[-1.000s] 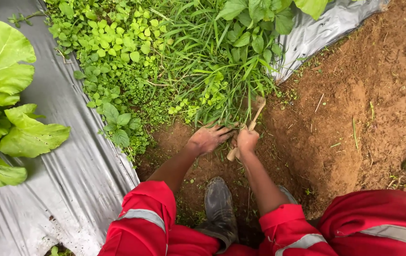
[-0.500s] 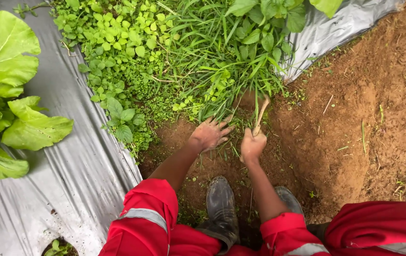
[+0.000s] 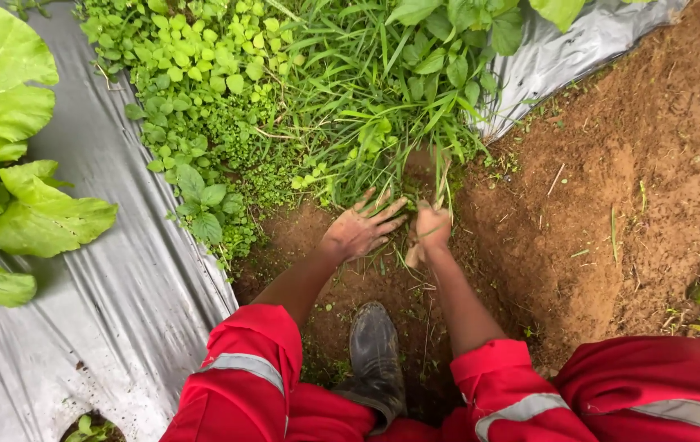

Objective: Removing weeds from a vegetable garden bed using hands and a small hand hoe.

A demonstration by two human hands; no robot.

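Reddish-brown soil (image 3: pixel 612 205) runs between sheets of grey plastic mulch (image 3: pixel 112 270), with a thick patch of weeds and a grass clump (image 3: pixel 374 123) at the far end of the furrow. That grass looks light, soft and bendy, probably damp, so the sensible hold is low at the base where the stems bunch. Left hand (image 3: pixel 362 229) lies flat with fingers fanned wide, touching the ground at the clump's foot, holding nothing. Right hand (image 3: pixel 432 227) is curled in a fist around a pale wooden handle (image 3: pixel 441 184), though the tool's head is buried, hard to say what it is. Both arms reach forward from red sleeves, a dark boot (image 3: pixel 374 352) between.
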